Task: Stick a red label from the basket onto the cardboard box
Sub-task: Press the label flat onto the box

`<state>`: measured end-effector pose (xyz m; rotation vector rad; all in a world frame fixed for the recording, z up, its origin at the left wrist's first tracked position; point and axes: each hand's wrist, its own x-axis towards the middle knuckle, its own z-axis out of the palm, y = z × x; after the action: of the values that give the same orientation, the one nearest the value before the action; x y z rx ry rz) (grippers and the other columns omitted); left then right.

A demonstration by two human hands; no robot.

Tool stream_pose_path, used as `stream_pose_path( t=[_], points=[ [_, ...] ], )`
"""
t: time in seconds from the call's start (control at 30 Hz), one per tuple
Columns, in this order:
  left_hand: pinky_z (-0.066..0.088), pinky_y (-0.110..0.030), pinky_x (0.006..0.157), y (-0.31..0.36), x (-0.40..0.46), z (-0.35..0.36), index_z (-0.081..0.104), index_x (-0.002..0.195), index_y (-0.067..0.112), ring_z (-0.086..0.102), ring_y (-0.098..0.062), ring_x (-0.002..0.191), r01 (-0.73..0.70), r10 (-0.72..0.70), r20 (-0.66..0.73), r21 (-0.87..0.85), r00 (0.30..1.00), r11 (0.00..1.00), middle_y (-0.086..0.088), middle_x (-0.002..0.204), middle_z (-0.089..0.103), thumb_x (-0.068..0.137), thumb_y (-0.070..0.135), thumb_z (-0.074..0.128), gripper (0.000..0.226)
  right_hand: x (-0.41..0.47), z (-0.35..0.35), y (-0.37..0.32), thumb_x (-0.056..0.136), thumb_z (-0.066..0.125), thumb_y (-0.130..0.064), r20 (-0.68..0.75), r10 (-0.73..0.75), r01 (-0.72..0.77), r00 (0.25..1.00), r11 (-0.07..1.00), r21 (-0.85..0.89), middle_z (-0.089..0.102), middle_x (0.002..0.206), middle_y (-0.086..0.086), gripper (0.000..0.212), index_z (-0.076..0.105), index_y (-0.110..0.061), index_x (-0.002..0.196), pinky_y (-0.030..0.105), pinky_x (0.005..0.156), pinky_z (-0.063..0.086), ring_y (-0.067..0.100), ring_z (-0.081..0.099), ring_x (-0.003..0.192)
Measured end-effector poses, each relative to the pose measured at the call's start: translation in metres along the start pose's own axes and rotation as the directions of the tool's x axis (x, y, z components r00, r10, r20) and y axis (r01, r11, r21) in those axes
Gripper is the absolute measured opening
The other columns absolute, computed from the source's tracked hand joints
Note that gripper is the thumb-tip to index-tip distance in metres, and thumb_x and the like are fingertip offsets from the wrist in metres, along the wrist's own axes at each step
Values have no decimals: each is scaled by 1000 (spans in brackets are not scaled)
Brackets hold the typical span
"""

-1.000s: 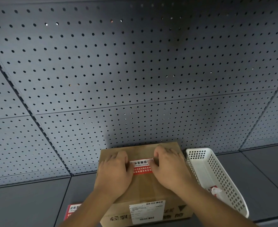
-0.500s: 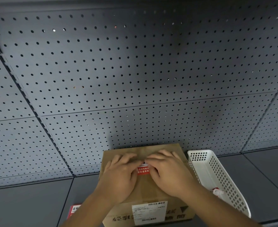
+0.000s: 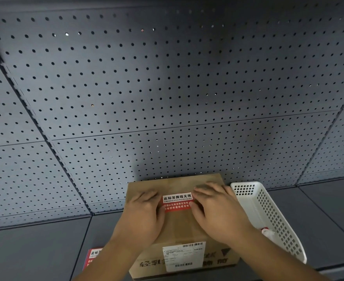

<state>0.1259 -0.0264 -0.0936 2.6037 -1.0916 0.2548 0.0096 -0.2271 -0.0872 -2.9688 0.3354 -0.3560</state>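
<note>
A brown cardboard box (image 3: pixel 179 228) stands on the dark shelf, a white shipping sticker on its near side. A red and white label (image 3: pixel 177 202) lies flat on the box top. My left hand (image 3: pixel 144 216) rests palm down on the box just left of the label, fingers spread, thumb at the label's left edge. My right hand (image 3: pixel 217 209) lies flat just right of the label, thumb touching its right edge. The white slotted basket (image 3: pixel 268 211) sits right of the box, with a bit of red and white material in it.
A grey pegboard wall (image 3: pixel 167 98) rises right behind the box. Another red label (image 3: pixel 93 257) lies on the shelf left of the box, partly hidden by my left forearm. The dark shelf (image 3: pixel 35 250) stretches to both sides.
Half a second ago both hands covered most of the label, fingers meeting over it. They have slid apart sideways, and the whole label now shows flat on the box top.
</note>
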Motion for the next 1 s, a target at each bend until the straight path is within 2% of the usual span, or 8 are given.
stream_pose_path(
  t=[0.17,0.33,0.43,0.53,0.63,0.73,0.8,1.0],
  points=[
    [33,-43,114,12,-9,-10,51,145,34,41,-15,140,-92,95,77,-46,993,995,15,153,48,96,56,35,56,-3,-5,-2,102,29,-56,-10,-106,106,994,993,53,58,149,-14,56,59,-31,142,40,118,28,11,37,147],
    [2,-22,112,22,-22,-13,28,156,41,10,2,150,-164,173,128,-78,977,983,28,162,21,92,65,31,68,-8,-5,-3,105,23,-58,92,-242,232,966,967,106,43,161,-19,58,42,-35,155,34,119,12,5,19,155],
    [-1,-23,113,19,-24,-16,18,158,41,-2,5,149,-190,204,183,-92,962,978,31,161,8,82,81,38,88,-11,-1,-1,104,27,-59,52,-232,226,971,969,101,47,158,-20,57,48,-36,151,35,119,13,6,22,154],
    [-2,-24,119,11,-22,-15,17,159,37,-2,4,150,-221,239,230,-102,943,970,27,163,8,73,85,51,105,-13,3,0,103,29,-59,7,-205,203,979,976,83,56,151,-18,56,56,-34,145,40,118,19,8,33,150],
    [-3,-22,119,4,-22,-9,34,156,26,14,1,149,-222,245,169,-142,955,965,18,161,26,69,87,56,108,-15,3,0,103,35,-57,-44,-150,152,988,986,65,66,140,-16,52,67,-31,134,44,117,28,11,44,144],
    [30,-41,114,2,-28,-4,63,136,14,50,-13,136,-218,224,161,-54,961,974,1,144,61,64,90,56,105,-18,5,1,102,43,-51,-102,-117,120,988,992,28,75,126,-13,46,76,-27,121,44,113,36,14,53,136],
    [37,-42,108,1,-30,-1,69,128,11,60,-19,128,-202,202,141,-18,969,979,-2,135,68,63,89,57,103,-20,7,1,102,44,-49,-119,-106,107,987,994,-1,77,121,-13,44,79,-26,115,44,112,38,14,56,133],
    [27,-27,110,7,-29,-12,51,142,24,42,-11,134,-205,218,92,-138,972,969,12,147,49,66,84,64,98,-22,0,-1,101,46,-50,-126,-132,138,983,990,41,73,128,-12,42,73,-25,123,40,108,44,14,53,130]
  ],
)
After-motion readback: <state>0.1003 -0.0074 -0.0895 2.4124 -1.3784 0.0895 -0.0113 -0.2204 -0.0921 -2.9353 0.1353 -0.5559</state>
